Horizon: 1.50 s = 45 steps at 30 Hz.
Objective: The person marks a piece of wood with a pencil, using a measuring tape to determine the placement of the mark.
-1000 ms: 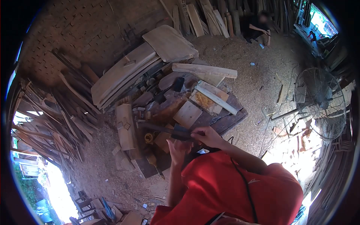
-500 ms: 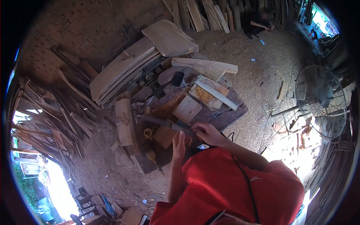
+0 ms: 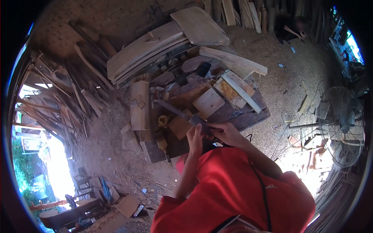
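My left hand [image 3: 195, 136] grips a dark grey flat piece [image 3: 197, 120] from the near side, its thumb lying along the face. On the other side my right hand [image 3: 226, 134] has its fingers curled in at the piece's edge, close to the left fingertips. The piece is held low over the near edge of the workbench [image 3: 244, 123]; its material is unclear. Just beyond it lies a long dark strip [image 3: 171, 108], beside a brown wooden block [image 3: 180, 128]. A yellow ring-shaped roll [image 3: 163, 121] and a yellowish tool [image 3: 162, 145] lie to the left.
Pale boards [image 3: 208, 103] and a long light strip [image 3: 241, 93] lie on the bench. Large planks [image 3: 149, 48] are stacked behind. A caged fan [image 3: 340, 124] stands at the right. Scrap wood [image 3: 66, 81] leans at the left, and another person [image 3: 289, 31] sits far back.
My hands have come together, and the dark grey piece now shows tilted up between them. The right hand has closed in beside the left. The whole view has shifted, with the bench farther right.
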Motion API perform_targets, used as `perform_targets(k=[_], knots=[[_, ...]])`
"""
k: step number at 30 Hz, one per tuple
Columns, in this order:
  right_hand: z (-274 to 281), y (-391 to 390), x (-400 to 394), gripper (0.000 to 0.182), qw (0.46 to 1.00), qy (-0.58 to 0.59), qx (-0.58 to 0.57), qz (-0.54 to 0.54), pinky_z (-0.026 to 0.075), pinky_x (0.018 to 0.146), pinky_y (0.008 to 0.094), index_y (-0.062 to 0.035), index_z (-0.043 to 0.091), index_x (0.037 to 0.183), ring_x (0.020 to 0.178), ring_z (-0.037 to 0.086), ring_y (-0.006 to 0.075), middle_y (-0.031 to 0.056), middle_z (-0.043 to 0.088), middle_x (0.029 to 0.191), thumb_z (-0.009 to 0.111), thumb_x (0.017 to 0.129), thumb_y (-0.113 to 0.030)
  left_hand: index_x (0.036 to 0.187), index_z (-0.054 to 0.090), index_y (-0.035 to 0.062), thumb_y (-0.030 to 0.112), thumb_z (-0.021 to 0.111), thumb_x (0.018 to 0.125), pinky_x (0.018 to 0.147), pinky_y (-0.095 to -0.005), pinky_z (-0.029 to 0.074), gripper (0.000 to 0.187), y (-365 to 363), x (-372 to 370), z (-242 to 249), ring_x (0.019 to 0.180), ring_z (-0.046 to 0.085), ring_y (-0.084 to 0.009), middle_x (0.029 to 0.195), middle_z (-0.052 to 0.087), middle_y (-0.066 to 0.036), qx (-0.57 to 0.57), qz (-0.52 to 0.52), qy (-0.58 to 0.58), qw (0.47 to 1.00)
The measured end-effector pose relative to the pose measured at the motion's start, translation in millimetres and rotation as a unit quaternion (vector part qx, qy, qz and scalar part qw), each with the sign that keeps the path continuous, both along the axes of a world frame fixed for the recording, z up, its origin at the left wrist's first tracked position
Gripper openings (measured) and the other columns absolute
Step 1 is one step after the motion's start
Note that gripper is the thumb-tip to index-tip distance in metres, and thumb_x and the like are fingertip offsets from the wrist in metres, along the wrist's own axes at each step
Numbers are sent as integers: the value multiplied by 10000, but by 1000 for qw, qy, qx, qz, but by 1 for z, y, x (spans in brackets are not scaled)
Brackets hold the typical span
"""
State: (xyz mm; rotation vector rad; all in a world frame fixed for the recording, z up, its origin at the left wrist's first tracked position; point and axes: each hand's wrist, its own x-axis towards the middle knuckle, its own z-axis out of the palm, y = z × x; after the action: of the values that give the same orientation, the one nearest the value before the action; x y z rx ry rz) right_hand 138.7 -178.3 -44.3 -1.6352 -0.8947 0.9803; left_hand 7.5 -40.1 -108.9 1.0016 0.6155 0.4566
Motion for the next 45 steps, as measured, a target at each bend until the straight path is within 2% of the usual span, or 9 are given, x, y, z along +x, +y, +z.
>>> perform_targets(k=[5, 11, 14, 22, 29, 34, 37, 40, 45], knots=[[-3, -2, -3, 603, 999, -14, 26, -34, 532, 587, 271, -73, 480, 1579, 660, 647, 77, 53, 744, 844, 679, 1013, -124, 1189, 690, -12, 319, 560, 1107, 711, -297, 557, 364, 0, 1, 0, 804, 684, -124, 960, 728, -63, -58, 51, -42, 996], [-14, -5, 3, 273, 1000, -13, -6, 17, 550, 596, 286, 12, 690, 1202, 667, 675, 108, 68, 746, 856, 706, 1012, -183, 1197, 698, -29, 328, 574, 1108, 654, -278, 496, 389, 11, 2, 1, 781, 643, -98, 935, 698, -31, -35, 109, -14, 993], [-20, -5, 2, 212, 1000, -9, -5, 18, 548, 591, 288, 19, 700, 1044, 675, 694, 117, 75, 752, 846, 699, 1020, -191, 1201, 699, -27, 332, 575, 1109, 649, -278, 493, 391, 16, -1, 2, 769, 632, -91, 929, 693, -26, -23, 87, -17, 996], [-6, 0, 0, 251, 1000, -14, -28, 2, 565, 643, 343, -4, 713, 988, 715, 762, 194, 102, 749, 766, 709, 1009, -254, 1166, 691, -14, 316, 577, 1111, 668, -295, 513, 354, 2, 3, 4, 810, 645, -104, 955, 691, -23, -45, 69, -24, 996], [-16, -1, -4, 255, 994, -111, 14, 4, 559, 638, 350, 11, 711, 934, 700, 743, 205, 130, 743, 798, 768, 962, -237, 1084, 717, 9, 313, 612, 1097, 599, -245, 441, 321, -5, 5, 2, 669, 561, -51, 818, 646, 29, -21, 98, -4, 995], [-5, 1, -3, 220, 982, -189, 11, 11, 564, 664, 408, -43, 739, 939, 733, 745, 296, 126, 744, 811, 769, 934, -261, 944, 703, 62, 319, 657, 1073, 549, -243, 390, 292, -4, 9, 3, 601, 503, -37, 751, 607, 59, -18, 117, 10, 993], [-11, 2, -6, 214, 973, -228, 28, 13, 563, 680, 432, -58, 737, 931, 759, 732, 321, 126, 738, 827, 773, 925, -268, 981, 679, 56, 295, 642, 1083, 673, -248, 442, 263, 1, 5, -1, 763, 569, -48, 864, 632, 43, -17, 96, 25, 995], [-14, 1, -10, 220, 966, -253, 39, 14, 564, 692, 447, -65, 734, 926, 776, 725, 337, 125, 733, 833, 774, 921, -282, 900, 671, 94, 277, 675, 1062, 560, -241, 336, 245, 0, 9, 2, 639, 475, -17, 774, 593, 71, 20, 112, 23, 993], [-11, 2, -14, 232, 966, -255, 28, 25, 568, 708, 458, -66, 730, 928, 796, 728, 348, 125, 737, 846, 769, 925, -295, 940, 683, 69, 248, 655, 1068, 666, -248, 402, 221, 2, 9, 1, 755, 517, -21, 849, 617, 66, 61, 94, 36, 993]])
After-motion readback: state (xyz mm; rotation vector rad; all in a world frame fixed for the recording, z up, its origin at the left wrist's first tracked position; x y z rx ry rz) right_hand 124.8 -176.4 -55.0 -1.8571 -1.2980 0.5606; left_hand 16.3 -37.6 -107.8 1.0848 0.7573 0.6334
